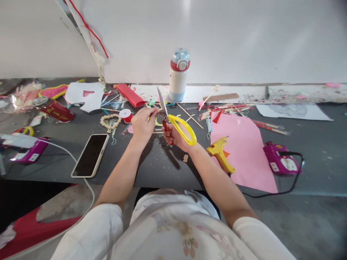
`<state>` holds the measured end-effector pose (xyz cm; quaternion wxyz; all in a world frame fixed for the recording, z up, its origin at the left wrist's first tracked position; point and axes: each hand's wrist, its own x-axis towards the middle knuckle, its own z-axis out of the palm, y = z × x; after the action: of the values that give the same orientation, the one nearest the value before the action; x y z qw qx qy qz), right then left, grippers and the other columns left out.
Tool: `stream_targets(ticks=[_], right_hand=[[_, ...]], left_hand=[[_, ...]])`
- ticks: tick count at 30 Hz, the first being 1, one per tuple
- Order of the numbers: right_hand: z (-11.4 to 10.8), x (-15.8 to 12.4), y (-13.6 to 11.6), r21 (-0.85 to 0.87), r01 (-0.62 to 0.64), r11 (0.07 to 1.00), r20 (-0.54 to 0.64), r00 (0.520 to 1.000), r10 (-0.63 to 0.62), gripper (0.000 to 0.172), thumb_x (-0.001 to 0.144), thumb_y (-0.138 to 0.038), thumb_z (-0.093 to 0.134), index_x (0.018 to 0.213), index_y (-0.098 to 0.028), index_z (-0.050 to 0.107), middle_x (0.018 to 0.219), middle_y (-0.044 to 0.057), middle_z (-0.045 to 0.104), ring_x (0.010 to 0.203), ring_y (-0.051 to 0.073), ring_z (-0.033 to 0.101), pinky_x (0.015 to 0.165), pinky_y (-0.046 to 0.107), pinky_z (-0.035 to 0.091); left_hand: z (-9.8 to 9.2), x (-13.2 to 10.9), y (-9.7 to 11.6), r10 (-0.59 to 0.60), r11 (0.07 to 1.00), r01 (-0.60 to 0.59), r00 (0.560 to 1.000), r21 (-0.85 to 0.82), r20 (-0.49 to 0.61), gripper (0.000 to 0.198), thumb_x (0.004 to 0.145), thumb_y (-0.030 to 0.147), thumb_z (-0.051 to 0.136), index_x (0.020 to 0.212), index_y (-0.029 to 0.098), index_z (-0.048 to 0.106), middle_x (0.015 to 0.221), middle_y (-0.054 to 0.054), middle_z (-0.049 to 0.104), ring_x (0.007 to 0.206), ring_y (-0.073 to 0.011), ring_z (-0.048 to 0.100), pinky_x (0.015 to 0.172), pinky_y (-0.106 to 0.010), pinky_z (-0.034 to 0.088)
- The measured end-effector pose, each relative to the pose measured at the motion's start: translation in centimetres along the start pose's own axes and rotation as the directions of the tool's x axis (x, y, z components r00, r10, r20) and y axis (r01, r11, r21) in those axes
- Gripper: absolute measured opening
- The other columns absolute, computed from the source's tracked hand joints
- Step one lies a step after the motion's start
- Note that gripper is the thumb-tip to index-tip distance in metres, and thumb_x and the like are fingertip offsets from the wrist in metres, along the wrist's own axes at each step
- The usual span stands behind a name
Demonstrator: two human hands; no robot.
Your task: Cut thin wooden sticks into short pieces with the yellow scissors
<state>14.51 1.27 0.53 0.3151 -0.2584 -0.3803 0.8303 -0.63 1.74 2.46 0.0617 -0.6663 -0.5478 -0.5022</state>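
Yellow-handled scissors stand out from my right hand, their blades pointing up and away from me. Fingers of that hand also wrap round a small red-handled tool, whose shape is partly hidden. Just to the left, my left hand is closed in a pinch beside the scissor blades; whatever lies between its fingertips is too small to name. Both hands are above the dark table. A red spool lies left of my left hand.
A phone lies at left, near a red can. Behind my hands stands a bottle. To the right are a yellow glue gun, pink paper, thin sticks and a purple power box with cable.
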Motion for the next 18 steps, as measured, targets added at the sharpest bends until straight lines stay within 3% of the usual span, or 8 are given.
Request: stream_targets(ticks=[5,13,18], right_hand=[[0.59,-0.87,-0.71,0.024,-0.027,0.999,0.02,0.999,0.027,0.042,0.082,-0.059,0.042,0.077,-0.018,0.051,0.06,-0.003,0.033,0.049,0.007,0.026,0.045,0.023,0.025],[0.16,-0.44,-0.49,0.125,-0.092,0.988,0.012,0.996,0.091,0.019,0.082,-0.035,0.05,0.076,-0.016,0.051,0.058,-0.005,0.036,0.046,0.005,0.028,0.043,0.019,0.025],[0.34,-0.56,-0.62,0.13,-0.093,0.987,0.004,0.996,0.093,0.019,0.084,-0.033,0.048,0.075,-0.016,0.051,0.058,-0.005,0.035,0.046,0.004,0.029,0.043,0.018,0.026]], left_hand=[[-0.08,0.06,0.12,0.012,1.0,-0.012,1.0,-0.006,0.028,0.017,0.084,0.032,0.057,0.084,0.021,0.07,0.082,0.0,0.072,0.077,-0.012,0.066,0.073,-0.024,0.051],[-0.1,0.01,0.37,0.017,1.0,-0.017,0.997,0.0,0.074,0.019,0.084,0.033,0.056,0.085,0.021,0.07,0.083,-0.002,0.073,0.079,-0.0129,0.066,0.075,-0.025,0.05],[-0.03,0.0,0.43,0.013,1.0,-0.012,0.997,-0.012,0.081,0.018,0.084,0.033,0.057,0.085,0.021,0.07,0.083,-0.002,0.073,0.079,-0.0131,0.066,0.076,-0.026,0.05]])
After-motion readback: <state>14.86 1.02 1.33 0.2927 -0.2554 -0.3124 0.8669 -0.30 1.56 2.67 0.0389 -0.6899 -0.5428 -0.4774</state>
